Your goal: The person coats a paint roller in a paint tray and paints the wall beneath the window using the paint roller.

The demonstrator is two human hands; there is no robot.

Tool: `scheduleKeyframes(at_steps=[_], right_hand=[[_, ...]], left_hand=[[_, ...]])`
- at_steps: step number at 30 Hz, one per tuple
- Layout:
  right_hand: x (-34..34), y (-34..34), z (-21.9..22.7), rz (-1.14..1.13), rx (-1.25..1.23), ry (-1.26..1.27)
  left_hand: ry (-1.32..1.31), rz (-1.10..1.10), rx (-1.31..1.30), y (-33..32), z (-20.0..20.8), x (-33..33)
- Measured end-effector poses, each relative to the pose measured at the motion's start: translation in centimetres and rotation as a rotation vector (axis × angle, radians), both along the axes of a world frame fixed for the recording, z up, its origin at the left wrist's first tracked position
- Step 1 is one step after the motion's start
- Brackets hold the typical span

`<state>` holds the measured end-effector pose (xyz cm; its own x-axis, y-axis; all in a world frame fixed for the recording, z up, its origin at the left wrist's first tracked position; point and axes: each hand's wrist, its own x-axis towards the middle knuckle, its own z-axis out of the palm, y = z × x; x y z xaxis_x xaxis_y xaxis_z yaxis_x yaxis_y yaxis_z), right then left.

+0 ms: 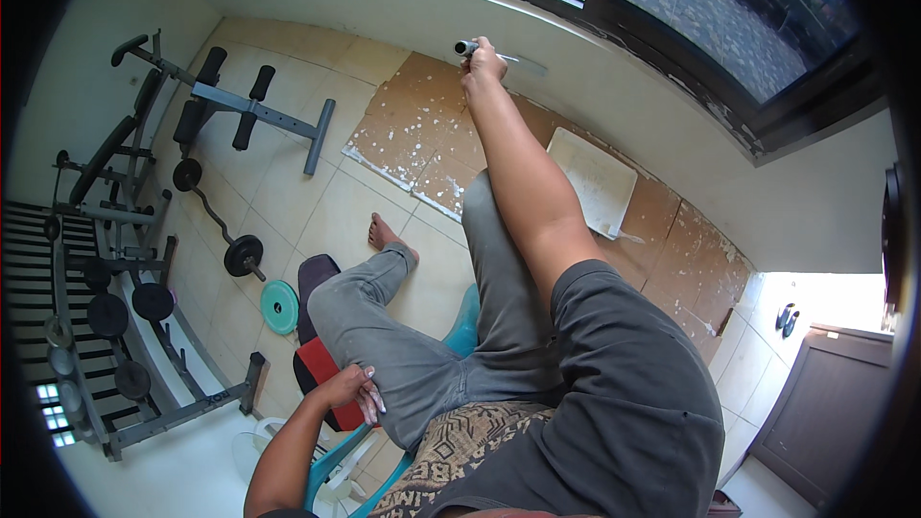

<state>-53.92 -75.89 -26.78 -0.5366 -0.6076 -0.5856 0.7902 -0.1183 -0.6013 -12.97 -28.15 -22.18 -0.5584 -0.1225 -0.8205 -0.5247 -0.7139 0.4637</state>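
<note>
My right hand (485, 65), at the end of my outstretched arm, is closed round a tool with a grey tubular handle (466, 48). A thin, pale flat part (528, 65) shows beyond the hand, close against the lower wall (384, 5); whether it touches cannot be made out. My left hand (355, 391) rests on my left thigh with its fingers loosely stretched, white smears on them, and nothing held. Partly behind my right forearm, a white rectangular tray (592, 182) lies on brown cardboard sheets (427, 125) spotted with white.
I sit on a teal chair (462, 321). To the left are a weight bench (259, 113), a curved barbell (213, 216), a teal weight plate (279, 307) and a rack (182, 412). Dark-framed windows (600, 0) are above the wall. A brown cabinet (825, 412) stands at right.
</note>
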Motion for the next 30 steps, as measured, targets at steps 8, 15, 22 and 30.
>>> scheduleKeyframes(at_steps=[8, 15, 22, 30], right_hand=[[5.3, 5.4, 9.2, 0.068, -0.196, 0.169], [7.2, 3.6, 6.3, 0.165, -0.205, 0.235], [4.5, -2.0, -6.9, 0.121, -0.074, 0.253], [3.4, -4.0, -15.1, 0.183, 0.173, 0.089]], left_hand=[[-0.034, 0.039, -0.007, 0.7, -1.0, 0.4], [-0.013, 0.062, -0.006, 0.8, -0.8, 0.7], [0.018, 0.057, 0.004, -0.4, -0.9, -0.3], [0.013, 0.114, 0.034, 0.8, -1.1, 1.3]])
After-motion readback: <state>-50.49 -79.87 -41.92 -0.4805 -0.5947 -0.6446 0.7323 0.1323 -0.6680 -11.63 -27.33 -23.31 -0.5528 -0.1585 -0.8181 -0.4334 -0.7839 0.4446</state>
